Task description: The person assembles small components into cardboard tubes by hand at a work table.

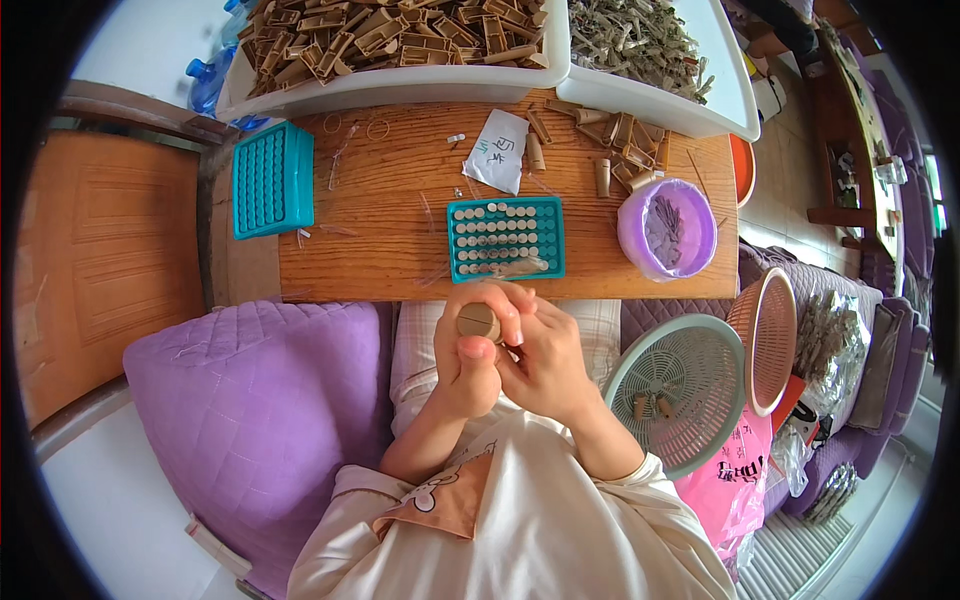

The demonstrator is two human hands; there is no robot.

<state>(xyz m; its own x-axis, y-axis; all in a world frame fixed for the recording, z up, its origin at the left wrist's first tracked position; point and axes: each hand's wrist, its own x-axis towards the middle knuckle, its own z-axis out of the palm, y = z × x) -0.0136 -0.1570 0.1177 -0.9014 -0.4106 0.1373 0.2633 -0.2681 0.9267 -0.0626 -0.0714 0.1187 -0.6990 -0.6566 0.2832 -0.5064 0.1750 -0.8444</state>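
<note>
In front of my chest, just off the table's near edge, my left hand [466, 362] wraps around a short tan cylindrical tube [478, 321]. Its round end, crossed by a thin line, points up between thumb and fingers. Pressed close against it, my right hand [552, 362] is closed around the tube's other side; its fingertips are partly hidden. Beyond both hands lies a teal rack [545, 222] holding rows of small pale round pieces, several slots at its right side unfilled. A long translucent tan piece [520, 267] rests across the rack's near edge.
Another teal rack [272, 180] stands at the table's left. A purple-lined tub [632, 235] sits right, near loose tan pieces [635, 145]. Large white bins of brown parts [380, 35] and grey parts [640, 45] line the back. A green basket [625, 385] is beside my right arm.
</note>
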